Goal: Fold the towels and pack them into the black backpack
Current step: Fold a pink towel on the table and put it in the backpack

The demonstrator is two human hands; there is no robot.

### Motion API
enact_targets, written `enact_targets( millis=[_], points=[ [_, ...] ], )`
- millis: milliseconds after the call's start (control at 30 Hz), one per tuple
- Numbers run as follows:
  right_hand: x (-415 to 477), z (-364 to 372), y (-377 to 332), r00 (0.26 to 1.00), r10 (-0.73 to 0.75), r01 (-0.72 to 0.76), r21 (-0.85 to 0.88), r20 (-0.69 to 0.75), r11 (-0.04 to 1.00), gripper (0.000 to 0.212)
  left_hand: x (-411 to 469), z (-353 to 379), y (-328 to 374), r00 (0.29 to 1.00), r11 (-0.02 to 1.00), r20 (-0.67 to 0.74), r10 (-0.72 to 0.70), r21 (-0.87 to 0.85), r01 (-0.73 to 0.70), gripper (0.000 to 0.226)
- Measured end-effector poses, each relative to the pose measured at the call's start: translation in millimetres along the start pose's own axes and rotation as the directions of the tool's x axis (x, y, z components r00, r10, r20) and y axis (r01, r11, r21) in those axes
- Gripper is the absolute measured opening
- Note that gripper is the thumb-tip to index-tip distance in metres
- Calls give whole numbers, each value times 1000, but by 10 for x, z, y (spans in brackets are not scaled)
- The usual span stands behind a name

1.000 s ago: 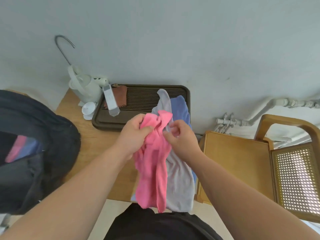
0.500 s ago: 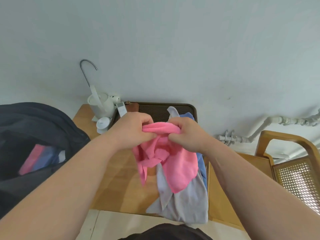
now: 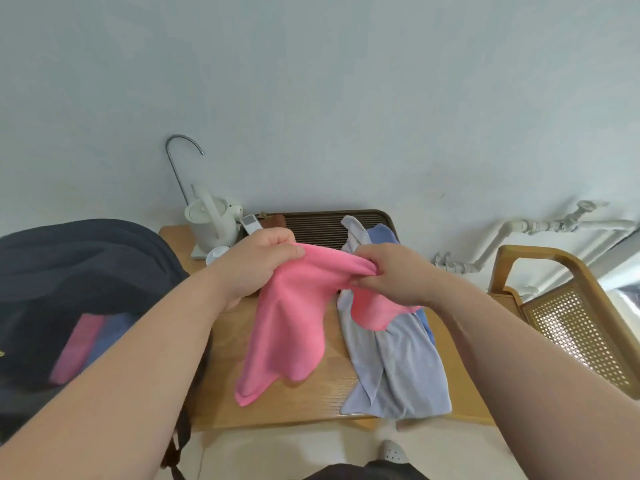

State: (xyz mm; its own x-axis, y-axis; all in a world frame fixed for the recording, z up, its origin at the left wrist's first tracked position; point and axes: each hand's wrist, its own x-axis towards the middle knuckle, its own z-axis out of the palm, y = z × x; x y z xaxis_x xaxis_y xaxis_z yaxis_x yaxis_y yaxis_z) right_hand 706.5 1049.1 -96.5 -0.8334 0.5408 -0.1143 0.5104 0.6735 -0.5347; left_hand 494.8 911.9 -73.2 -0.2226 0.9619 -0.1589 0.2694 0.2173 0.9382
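Left grip [image 3: 258, 263] and right grip [image 3: 391, 275], fingers curled, pinch the pink towel [image 3: 291, 327] at its top edge. We let it hang, presumably straightening it for folding.

Backpack [image 3: 86, 271] left of table [image 3: 311, 407], chair [image 3: 571, 317] right

The wooden worktop [image 3: 311, 403] carries a dark slatted tray [image 3: 318, 225], a white kettle [image 3: 211, 225], and a grey towel [image 3: 398, 368] lying over a blue towel [image 3: 381, 234].
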Motion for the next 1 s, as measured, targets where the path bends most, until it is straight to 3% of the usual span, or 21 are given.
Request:
enact_targets(
  millis=[100, 167, 267, 333, 433, 567, 633, 700, 800, 833, 867, 1000],
  points=[
    [-145, 83, -34, 998, 42, -41, -26, 56, 999, 24, -104, -110, -52, 997, 998, 71, 22, 59, -27, 16],
    [-241, 99, -42, 990, 87, -81, -63, 109, 995, 25, -177, -193, -56, 981, 995, 192, -28, 101, 9, 14],
    [-394, 78, -2, 959, 175, -149, -129, 222, 980, 33, -305, -331, -76, 875, 988, 461, -148, 108, 110, 8],
    [-488, 60, 61, 940, 233, -200, -151, 250, 968, 30, -362, -370, -123, 826, 989, 550, -126, 3, 149, 5],
    [-569, 73, 160, 937, 259, -240, -110, 235, 965, 27, -309, -285, -285, 867, 984, 476, -145, -20, 176, 3],
    [-667, 267, 404, 916, 327, -324, -53, 233, 945, 15, -99, 65, -786, 969, 941, 128, -210, 294, 165, 7],
    [-746, 413, 561, 893, 368, -382, 3, 257, 924, 14, -82, 269, -1012, 976, 910, 51, -210, 375, 176, 7],
    [-838, 521, 695, 834, 393, -463, 102, 386, 881, 20, -88, 412, -1158, 931, 874, 165, -326, 428, 230, 11],
    [-928, 558, 868, 659, 361, -590, 157, 660, 792, 31, -57, 503, -1208, 688, 815, 469, -554, 472, 335, 13],
    [-931, 538, 930, 625, 359, -605, 139, 694, 784, 37, -14, 516, -1206, 637, 810, 514, -575, 467, 354, 13],
    [-914, 512, 1001, 605, 370, -622, 128, 705, 773, 44, 46, 535, -1211, 635, 807, 511, -580, 464, 364, 15],
    [-645, 486, 1361, 609, 561, -754, 189, 561, 629, 65, 400, 717, -1311, 827, 811, 218, -518, 433, 394, 24]
  ],
)
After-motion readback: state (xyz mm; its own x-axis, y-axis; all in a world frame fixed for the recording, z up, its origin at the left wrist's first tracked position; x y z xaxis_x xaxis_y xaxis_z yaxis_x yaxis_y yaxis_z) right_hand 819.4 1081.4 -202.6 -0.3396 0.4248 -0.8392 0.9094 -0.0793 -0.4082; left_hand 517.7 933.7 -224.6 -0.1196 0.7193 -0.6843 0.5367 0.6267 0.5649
